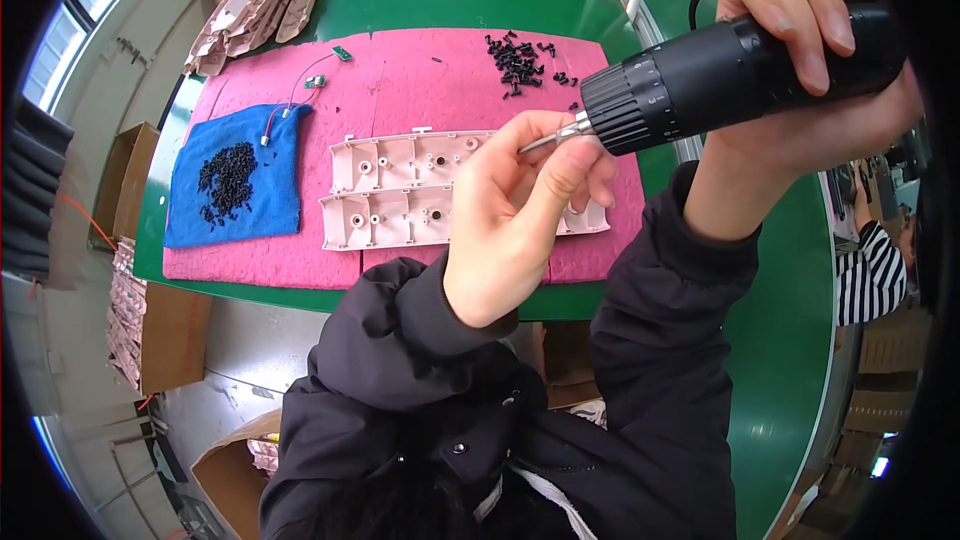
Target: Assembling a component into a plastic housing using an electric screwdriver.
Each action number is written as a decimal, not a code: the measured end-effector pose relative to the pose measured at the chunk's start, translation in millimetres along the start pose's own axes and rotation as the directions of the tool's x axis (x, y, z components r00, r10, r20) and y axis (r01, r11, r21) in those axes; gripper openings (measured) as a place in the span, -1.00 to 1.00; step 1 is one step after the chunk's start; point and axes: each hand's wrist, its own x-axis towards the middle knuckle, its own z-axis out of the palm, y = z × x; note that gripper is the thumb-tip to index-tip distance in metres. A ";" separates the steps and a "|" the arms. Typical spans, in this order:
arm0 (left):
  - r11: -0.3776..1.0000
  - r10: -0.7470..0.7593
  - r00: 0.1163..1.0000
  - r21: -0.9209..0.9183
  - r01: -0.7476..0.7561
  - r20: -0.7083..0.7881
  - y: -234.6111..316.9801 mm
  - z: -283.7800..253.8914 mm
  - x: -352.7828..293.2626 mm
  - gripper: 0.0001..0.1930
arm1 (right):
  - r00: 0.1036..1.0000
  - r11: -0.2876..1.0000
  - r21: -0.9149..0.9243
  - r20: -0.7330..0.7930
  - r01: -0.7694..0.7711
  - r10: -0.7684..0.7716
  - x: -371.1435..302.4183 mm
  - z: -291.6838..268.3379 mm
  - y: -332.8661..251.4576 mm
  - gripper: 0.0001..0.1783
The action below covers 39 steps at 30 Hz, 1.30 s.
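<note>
Right hand (800,40): clamped on black driver (690,80)
Left hand (515,220): at bit (555,137), pinch unclear
Pink shells (395,227): open, unjoined
Black screws (517,62): upper middle, loose
Circuit boards (315,82): upper left, seemingly unfitted

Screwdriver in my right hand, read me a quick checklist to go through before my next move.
1. Screwdriver gripped: ok, the right hand is wrapped around it.
2. Left hand clear of the metal bit: not ok, it is right at the bit.
3. Screw seated on the bit: cannot tell, too small to make out.
4. Pink shells lying posts up on the pink mat: ok, both do.
5. Black screws laid out: ok, scattered beyond the shells.
</note>
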 end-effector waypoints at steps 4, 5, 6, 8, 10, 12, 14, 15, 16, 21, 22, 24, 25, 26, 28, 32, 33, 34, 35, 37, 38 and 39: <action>0.987 -0.063 0.995 0.149 0.052 0.071 2.4 -9.1 -2.9 -0.88 | 1.000 1.000 -0.023 -0.009 0.001 -0.001 -4.9 -9.7 -5.2 -0.49; 0.988 -0.070 0.995 0.145 0.059 0.073 0.2 -11.4 -4.7 -0.88 | 1.000 1.000 -0.031 -0.013 0.002 -0.003 -6.1 -14.5 -10.3 -0.49; 0.985 -0.079 0.995 0.160 0.067 0.067 -3.7 -14.5 -8.0 -0.89 | 1.000 0.999 -0.038 -0.016 0.003 -0.004 -7.6 -19.1 -15.7 -0.49; 0.978 -0.091 0.994 0.192 0.080 0.052 -10.5 -21.1 -13.9 -0.90 | 1.000 0.999 -0.050 -0.019 0.005 -0.005 -10.4 -22.9 -19.0 -0.49; 0.991 -0.056 0.998 0.127 0.052 0.028 -12.5 -27.4 -16.8 -0.91 | 1.000 0.998 -0.056 -0.017 0.006 -0.007 -15.4 -22.9 -22.0 -0.48; 1.000 0.017 0.999 0.002 -0.017 -0.027 -12.9 -30.7 -18.7 -0.91 | 1.000 0.998 -0.062 -0.012 0.008 -0.008 -21.1 -21.2 -26.2 -0.48; 0.999 0.032 0.999 0.006 -0.032 -0.021 -11.2 -29.4 -20.0 -0.91 | 1.000 0.998 -0.065 -0.006 0.007 -0.007 -22.8 -17.8 -20.5 -0.48; 0.999 0.049 0.999 0.011 -0.048 -0.014 -9.6 -28.2 -20.3 -0.91 | 1.000 0.998 -0.066 -0.002 0.006 -0.006 -31.4 -5.9 -11.9 -0.48; 0.998 0.065 0.998 0.016 -0.065 -0.007 -8.6 -27.4 -20.4 -0.91 | 1.000 0.998 -0.067 0.002 0.006 -0.006 -28.4 -10.4 -14.9 -0.47; 0.997 0.083 0.994 0.005 -0.082 -0.076 -6.4 -23.9 -20.9 -0.91 | 1.000 0.997 -0.072 0.023 0.008 -0.006 -30.7 -7.5 -17.7 -0.47; 0.996 0.087 0.993 0.003 -0.087 -0.075 -5.7 -24.1 -20.9 -0.92 | 1.000 0.997 -0.073 0.028 0.007 -0.005 -30.3 -5.9 -15.4 -0.46; 0.996 0.094 0.993 0.000 -0.095 -0.072 -4.7 -24.8 -20.7 -0.92 | 0.999 0.997 -0.075 0.036 0.006 -0.003 -26.9 -7.4 -13.7 -0.46; 0.995 0.096 0.993 0.000 -0.096 -0.074 -4.1 -25.0 -20.8 -0.92 | 0.999 0.997 -0.075 0.040 0.005 -0.002 -27.5 -6.0 -12.3 -0.46; 0.993 0.115 0.990 0.023 -0.113 -0.082 -3.7 -25.0 -20.8 -0.92 | 0.999 0.997 -0.075 0.044 0.004 0.000 -33.9 2.1 -7.6 -0.46; 0.987 0.152 0.984 0.068 -0.146 -0.097 -2.9 -25.1 -20.9 -0.91 | 0.999 0.997 -0.076 0.052 0.001 0.003 -30.8 -1.9 -9.6 -0.45; 0.903 0.271 0.959 0.367 -0.223 -0.083 1.6 -24.9 -23.7 -0.89 | 0.998 0.997 -0.078 0.070 -0.004 0.009 -30.7 -3.2 -11.4 -0.45; 0.903 0.272 0.958 0.368 -0.223 -0.086 2.5 -24.4 -23.6 -0.89 | 0.997 0.997 -0.078 0.073 -0.006 0.011 -31.7 -2.1 -13.8 -0.44; 0.918 0.226 0.969 0.354 -0.177 -0.103 3.3 -23.3 -23.0 -0.89 | 0.997 0.997 -0.077 0.077 -0.007 0.013 -26.3 -4.4 -10.2 -0.44; 0.931 0.180 0.976 0.340 -0.130 -0.119 4.0 -22.4 -22.1 -0.89 | 0.997 0.997 -0.076 0.081 -0.008 0.014 -28.4 0.0 -1.0 -0.44; 0.941 0.136 0.982 0.328 -0.086 -0.134 5.5 -24.0 -21.0 -0.88 | 0.996 0.997 -0.073 0.090 -0.007 0.014 -28.8 -1.1 -3.9 -0.44; 0.983 0.000 0.993 0.183 0.022 -0.122 5.7 -28.0 -20.5 -0.87 | 0.996 0.997 -0.073 0.093 -0.008 0.015 -26.5 -1.2 -7.1 -0.43; 0.990 -0.132 0.987 0.038 0.136 -0.088 6.3 -32.2 -20.1 -0.85 | 0.995 0.997 -0.073 0.097 -0.008 0.015 -25.9 -0.1 -7.8 -0.43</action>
